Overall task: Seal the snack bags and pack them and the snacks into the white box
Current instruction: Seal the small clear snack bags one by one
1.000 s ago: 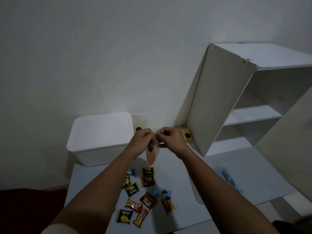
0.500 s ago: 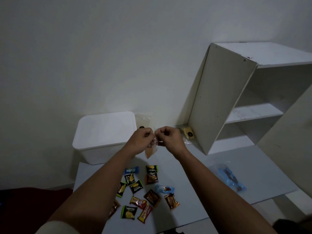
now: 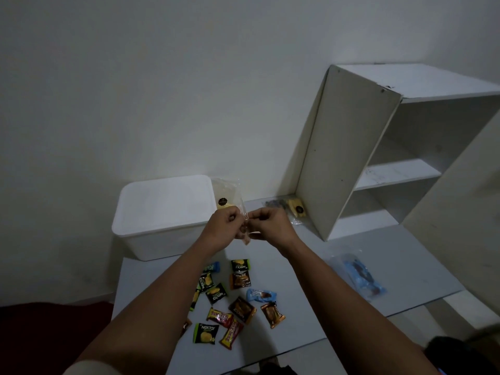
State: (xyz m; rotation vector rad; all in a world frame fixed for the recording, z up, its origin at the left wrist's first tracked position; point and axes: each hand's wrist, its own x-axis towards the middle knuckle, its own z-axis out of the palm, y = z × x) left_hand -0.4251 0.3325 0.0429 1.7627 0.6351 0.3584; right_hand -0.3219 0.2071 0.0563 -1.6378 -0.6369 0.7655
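My left hand (image 3: 223, 228) and my right hand (image 3: 270, 226) are raised above the table, both pinching the top of a small clear snack bag (image 3: 244, 234) that hangs between them. The white box (image 3: 162, 212), lid on, stands at the back left of the table. Several small wrapped snacks (image 3: 232, 301) lie scattered on the table under my forearms. A clear bag with yellow snacks (image 3: 226, 194) leans beside the box. Another yellow snack bag (image 3: 296, 208) lies by the shelf. A clear bag with blue contents (image 3: 361, 276) lies to the right.
A white shelf unit (image 3: 351, 147) stands on the grey table (image 3: 305, 293) at the back right. A plain wall rises behind. The table's front edge is near my body, with dark floor to the left.
The view has shifted slightly, so the box and snacks sit further right. The hanging part of the bag below my hands looks shorter. Both hands stay pinched together on it.
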